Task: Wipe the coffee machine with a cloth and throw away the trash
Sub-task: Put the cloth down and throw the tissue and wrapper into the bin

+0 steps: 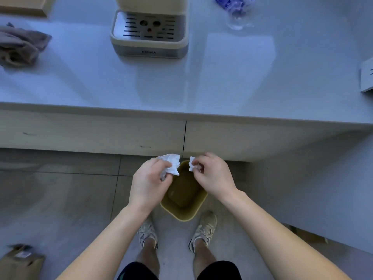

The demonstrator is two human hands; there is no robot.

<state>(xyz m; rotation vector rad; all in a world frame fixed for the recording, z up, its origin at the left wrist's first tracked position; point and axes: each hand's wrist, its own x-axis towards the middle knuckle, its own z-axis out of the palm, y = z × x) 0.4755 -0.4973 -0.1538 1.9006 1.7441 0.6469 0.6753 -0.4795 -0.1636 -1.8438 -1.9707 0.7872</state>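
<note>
1. Head view, setting. Grey floor tiles fill the lower field; a pale counter (222, 77) crosses the upper field. Landmark: the olive waste bin (182, 214), standing on the floor between the person's shoes and the counter front.
2. Head view, counter. Beyond the bin, the coffee machine (148, 40) stands on the counter; a crumpled brownish cloth (20, 47) lies up there too, well to the bin's left, in neither hand.
3. Head view, hands. The left hand (149, 182) is closed around a crumpled white tissue (171, 164), above the bin's left rim. The right hand (214, 174) pinches a smaller white scrap (191, 163) between its fingertips, above the right rim.
4. Head view, governing relation. Both pieces hang almost straight above the bin's open mouth; the bin lies directly below and between the hands, neither clearly nearer. Judged step: discarding trash. Opening the fingers should suffice, though the larger tissue sits nearer the rim and might catch there.
</note>
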